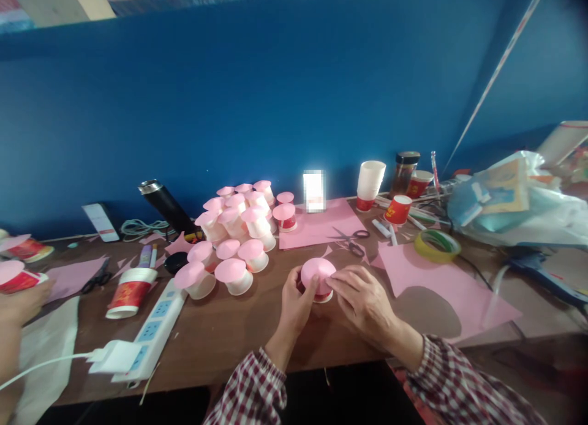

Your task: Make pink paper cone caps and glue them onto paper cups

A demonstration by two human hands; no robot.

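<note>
A red and white paper cup [323,295] stands on the brown table in front of me, topped by a round pink paper disc [318,269]. My left hand [297,299] is closed around the cup's left side, its thumb lying on the disc. At the disc's right edge, the fingers of my right hand [362,299] are bent and pressed together on the paper; the thumb is mostly hidden. To the left stand several paper cups with similar pink tops [233,272], grouped close together. Scissors [353,240] lie beyond my hands, on and beside pink paper [316,229].
A power strip [154,330] and a lying paper cup [131,292] are to my left. Another person's hand [21,302] holds a cup at the far left. Cut pink paper [441,290], a tape roll [437,246], stacked cups [370,183] and a glue gun [546,278] are right.
</note>
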